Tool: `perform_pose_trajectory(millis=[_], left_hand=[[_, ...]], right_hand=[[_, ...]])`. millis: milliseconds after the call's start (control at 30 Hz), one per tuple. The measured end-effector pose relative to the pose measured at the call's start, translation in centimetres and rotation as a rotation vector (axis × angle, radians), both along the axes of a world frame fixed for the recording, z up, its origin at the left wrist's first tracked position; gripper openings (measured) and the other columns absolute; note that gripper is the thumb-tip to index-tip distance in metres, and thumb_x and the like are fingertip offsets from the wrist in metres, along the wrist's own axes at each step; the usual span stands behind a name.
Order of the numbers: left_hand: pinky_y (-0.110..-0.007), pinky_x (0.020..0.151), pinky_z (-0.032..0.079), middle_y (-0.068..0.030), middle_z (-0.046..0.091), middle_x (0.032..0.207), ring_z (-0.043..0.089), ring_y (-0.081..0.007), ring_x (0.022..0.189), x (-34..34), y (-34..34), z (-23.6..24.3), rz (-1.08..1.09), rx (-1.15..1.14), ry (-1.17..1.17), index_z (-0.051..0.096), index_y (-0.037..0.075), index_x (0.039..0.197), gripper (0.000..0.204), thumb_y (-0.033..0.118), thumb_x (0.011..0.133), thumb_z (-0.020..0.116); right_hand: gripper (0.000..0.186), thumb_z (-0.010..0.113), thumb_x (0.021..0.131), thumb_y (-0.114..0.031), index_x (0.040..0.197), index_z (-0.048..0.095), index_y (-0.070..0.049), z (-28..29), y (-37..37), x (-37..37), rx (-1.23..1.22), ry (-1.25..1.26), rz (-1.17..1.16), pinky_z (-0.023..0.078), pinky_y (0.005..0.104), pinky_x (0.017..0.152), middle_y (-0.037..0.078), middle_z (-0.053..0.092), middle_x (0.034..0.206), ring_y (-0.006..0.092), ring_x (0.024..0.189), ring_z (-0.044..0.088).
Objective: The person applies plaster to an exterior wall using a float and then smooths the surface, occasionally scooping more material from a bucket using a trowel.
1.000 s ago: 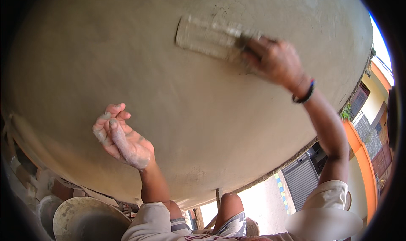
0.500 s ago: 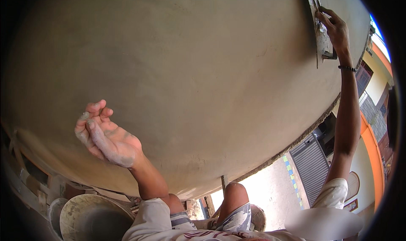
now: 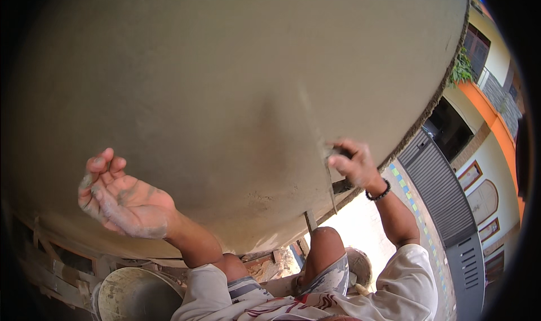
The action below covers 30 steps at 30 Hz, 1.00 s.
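Observation:
A large smooth grey plastered surface (image 3: 214, 62) fills most of the view, with a rough dark edge along the right. My right hand (image 3: 352, 160) grips a long flat trowel (image 3: 332, 191) by its handle at the lower right of this surface; the blade is seen nearly edge-on and blurred by motion. My left hand (image 3: 127, 197) is palm up at the lower left, smeared with grey paste, its fingers loosely bent and apart with nothing in them.
A dirty bucket (image 3: 107, 298) stands at the lower left beside worn boards (image 3: 67, 287); another container (image 3: 360, 262) is below, beside my bare knee (image 3: 324, 242). On the right are a street-side metal gate (image 3: 437, 191), houses with orange trim (image 3: 484, 107) and a plant (image 3: 462, 67).
My right hand and the trowel swept from the upper middle to the far upper right, then down to the lower middle right. My left hand drifted left, still loosely bent.

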State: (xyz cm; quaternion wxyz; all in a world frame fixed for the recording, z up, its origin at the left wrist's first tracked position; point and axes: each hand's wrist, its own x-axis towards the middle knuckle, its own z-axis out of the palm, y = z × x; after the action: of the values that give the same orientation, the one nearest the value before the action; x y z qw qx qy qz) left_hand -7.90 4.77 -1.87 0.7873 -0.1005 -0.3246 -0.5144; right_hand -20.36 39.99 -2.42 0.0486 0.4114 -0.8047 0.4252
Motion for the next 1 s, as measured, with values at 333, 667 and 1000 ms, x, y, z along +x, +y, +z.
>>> perform_pose_trajectory(millis=[333, 667, 1000], left_hand=[[-0.032, 0.076, 0.044, -0.0167, 0.059, 0.101, 0.056, -0.0271, 0.096, -2.0, 5.1, -0.1, -0.101, -0.033, -0.056, 0.049, -0.003, 0.105, 0.022, 0.015, 0.096, 0.04], [-0.03, 0.076, 0.044, -0.0134, 0.059, 0.104, 0.056, -0.0214, 0.096, -4.3, 10.3, -0.8, -0.204, -0.324, -0.145, 0.052, 0.0, 0.104, 0.02, 0.015, 0.095, 0.043], [-0.032, 0.077, 0.042, -0.0135, 0.058, 0.103, 0.053, -0.0226, 0.096, -7.6, 12.5, -2.9, -0.27, -0.359, -0.327, 0.05, 0.002, 0.105, 0.02, 0.015, 0.091, 0.047]], right_hand=[[0.042, 0.051, 0.096, -0.022, 0.13, 0.048, 0.003, 5.1, 15.6, -2.2, -1.176, -0.091, 0.027, 0.05, 0.0236, 0.05, 0.001, 0.047, 0.075, 0.008, 0.057, 0.048], [0.05, 0.059, 0.092, -0.015, 0.136, 0.045, 0.003, 15.1, 18.3, -9.6, -0.972, 0.292, -0.626, 0.043, 0.0236, 0.037, 0.005, 0.056, 0.078, 0.0076, 0.048, 0.047], [0.048, 0.058, 0.091, -0.034, 0.126, 0.056, -0.001, 15.5, 20.4, -17.2, -0.234, 0.838, -1.176, 0.046, 0.046, 0.094, 0.027, 0.064, 0.111, 0.0434, 0.107, 0.06]])
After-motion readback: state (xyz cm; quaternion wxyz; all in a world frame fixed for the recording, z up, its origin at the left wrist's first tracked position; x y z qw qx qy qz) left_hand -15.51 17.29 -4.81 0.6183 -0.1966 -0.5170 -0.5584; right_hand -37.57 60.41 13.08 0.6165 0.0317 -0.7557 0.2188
